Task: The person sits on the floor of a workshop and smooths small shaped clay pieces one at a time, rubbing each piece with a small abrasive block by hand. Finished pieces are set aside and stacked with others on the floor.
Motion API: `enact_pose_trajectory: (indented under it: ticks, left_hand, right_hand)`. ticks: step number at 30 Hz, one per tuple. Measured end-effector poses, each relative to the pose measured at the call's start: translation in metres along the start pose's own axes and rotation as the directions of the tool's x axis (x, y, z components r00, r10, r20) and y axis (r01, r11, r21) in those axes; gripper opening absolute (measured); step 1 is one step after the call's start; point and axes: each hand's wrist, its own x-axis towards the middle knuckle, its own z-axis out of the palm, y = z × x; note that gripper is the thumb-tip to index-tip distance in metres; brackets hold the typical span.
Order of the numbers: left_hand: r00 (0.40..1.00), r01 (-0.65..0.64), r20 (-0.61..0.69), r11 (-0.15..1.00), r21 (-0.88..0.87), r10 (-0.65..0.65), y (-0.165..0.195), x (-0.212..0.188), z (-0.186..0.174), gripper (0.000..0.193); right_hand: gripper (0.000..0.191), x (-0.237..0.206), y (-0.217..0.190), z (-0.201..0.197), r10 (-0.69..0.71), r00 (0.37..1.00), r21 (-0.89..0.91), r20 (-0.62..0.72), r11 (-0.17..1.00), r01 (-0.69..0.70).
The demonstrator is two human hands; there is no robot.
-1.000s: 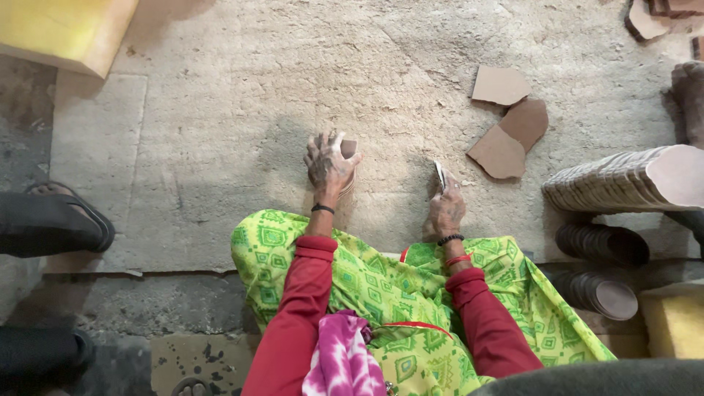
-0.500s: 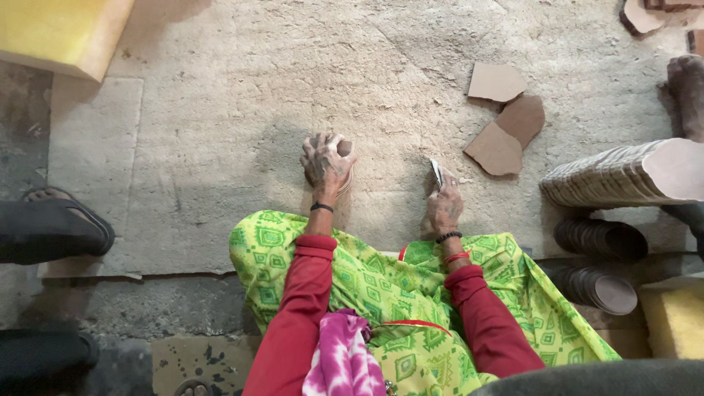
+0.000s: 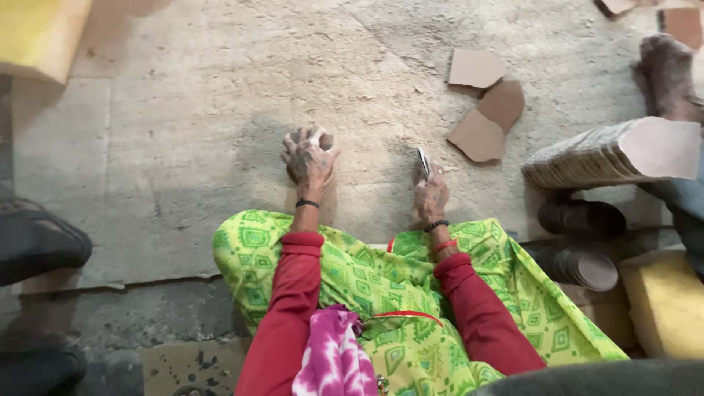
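Note:
I sit on a dusty grey floor with green patterned cloth [image 3: 381, 279] over my lap. My left hand [image 3: 308, 160] rests on the floor ahead of my knee, its fingers curled around a small brownish lump of clay [image 3: 323, 139]. My right hand [image 3: 431, 192] lies further right and grips a thin flat metal blade [image 3: 423, 160] that points up and away from me. Both hands are coated in dried grey dust. Three flat brown cut pieces [image 3: 485, 110] lie on the floor beyond the right hand.
A long stack of thin brown discs [image 3: 609, 154] lies on its side at the right, with dark round stacks [image 3: 583, 220] below it and a yellow block [image 3: 664, 301]. Another person's foot [image 3: 664, 73] is at top right. A sandal [image 3: 40, 246] sits at left, a yellow board [image 3: 40, 37] top left.
The hands have barely shifted. My left hand stays curled on the clay lump and the right still holds the blade; the view has drifted slightly.

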Motion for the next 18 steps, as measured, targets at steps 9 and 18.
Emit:
enact_pose_trajectory:
  ticks: [9, 18]
  left_hand:
    - [0.935, -0.321, -0.170, 0.946, -0.043, 0.310, 0.005, -0.013, 0.009, 0.067]
    - [0.803, -0.359, 0.233, 0.756, -0.548, 0.549, 0.035, -0.070, 0.067, 0.014]
  right_hand:
    - [0.059, 0.059, 0.042, -0.043, 0.247, 0.935, 0.188, -0.253, 0.961, -0.203]
    - [0.077, 0.080, 0.077, -0.063, 0.223, 0.916, 0.096, -0.332, 0.975, -0.202]
